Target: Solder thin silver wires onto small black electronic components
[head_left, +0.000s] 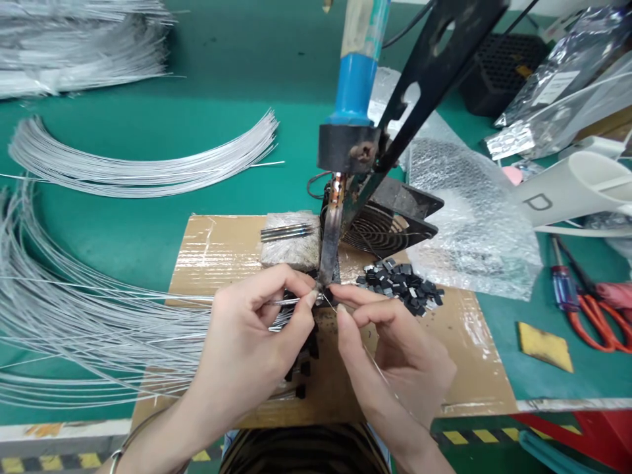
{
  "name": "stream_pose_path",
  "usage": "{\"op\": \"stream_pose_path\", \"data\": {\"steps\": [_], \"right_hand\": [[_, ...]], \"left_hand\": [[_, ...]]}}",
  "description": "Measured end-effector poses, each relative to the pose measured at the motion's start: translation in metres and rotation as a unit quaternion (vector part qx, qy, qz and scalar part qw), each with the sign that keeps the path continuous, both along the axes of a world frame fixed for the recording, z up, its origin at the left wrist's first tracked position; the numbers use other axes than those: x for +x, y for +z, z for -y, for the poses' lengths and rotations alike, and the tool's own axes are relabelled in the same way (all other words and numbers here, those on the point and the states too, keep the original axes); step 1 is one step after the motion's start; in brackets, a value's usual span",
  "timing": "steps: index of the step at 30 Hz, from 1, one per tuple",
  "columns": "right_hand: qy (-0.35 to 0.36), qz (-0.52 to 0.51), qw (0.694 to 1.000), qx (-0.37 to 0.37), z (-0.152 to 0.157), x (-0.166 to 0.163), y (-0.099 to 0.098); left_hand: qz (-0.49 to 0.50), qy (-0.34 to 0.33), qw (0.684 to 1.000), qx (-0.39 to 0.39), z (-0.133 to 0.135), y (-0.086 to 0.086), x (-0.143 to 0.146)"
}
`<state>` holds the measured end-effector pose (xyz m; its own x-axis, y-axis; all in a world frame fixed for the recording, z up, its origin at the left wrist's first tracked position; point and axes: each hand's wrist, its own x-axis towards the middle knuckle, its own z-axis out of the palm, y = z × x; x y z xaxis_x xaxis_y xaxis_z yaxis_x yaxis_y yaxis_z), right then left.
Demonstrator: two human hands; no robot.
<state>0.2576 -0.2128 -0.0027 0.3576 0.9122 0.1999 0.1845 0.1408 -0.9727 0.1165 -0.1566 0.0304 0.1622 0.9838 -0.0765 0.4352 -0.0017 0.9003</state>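
My left hand [261,336] is closed, thumb and forefinger pinching a thin grey wire [285,302] just below the tip of a blue-handled soldering iron [330,253]. Any small part at the wire's end is mostly hidden by the fingertips. From the right, my right hand [399,355] pinches a fine strand of solder wire [330,303], whose end reaches toward the iron's tip. The strand's tail runs down across the palm. The iron points downward in a black metal stand arm [419,85]. Whether solder and tip touch is too small to tell.
Small black connectors [405,288] lie heaped on cardboard [222,247]. Behind are a wrapped block [291,250] bearing dark rods and a black fan [390,220]. Grey wire bundles [148,176] spread left. Bubble wrap [469,224], a yellow sponge [546,347] and red-handled scissors [592,322] lie right.
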Motion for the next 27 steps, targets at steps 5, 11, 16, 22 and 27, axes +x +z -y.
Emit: {"op": "stream_pose_path", "data": {"steps": [5, 11, 16, 22, 27], "right_hand": [[0.000, -0.003, 1.000, 0.005, 0.0013, 0.0008, -0.0020], [0.017, 0.007, 1.000, 0.001, 0.0022, 0.0037, -0.0041], [0.000, 0.007, 1.000, -0.002, -0.0007, 0.0002, 0.0020], [0.004, 0.012, 1.000, 0.007, -0.0004, 0.0008, -0.0002], [0.014, 0.025, 1.000, 0.003, -0.0016, 0.0030, 0.0005]], "left_hand": [[-0.005, -0.001, 1.000, 0.009, -0.0003, 0.0003, -0.0003], [-0.003, -0.001, 1.000, 0.012, 0.0001, -0.0014, -0.0007], [0.005, 0.000, 1.000, -0.004, -0.0004, -0.0024, -0.0008], [0.005, 0.005, 1.000, -0.005, 0.0002, -0.0014, -0.0002], [-0.008, 0.012, 1.000, -0.003, -0.0014, -0.0015, 0.0016]]}}
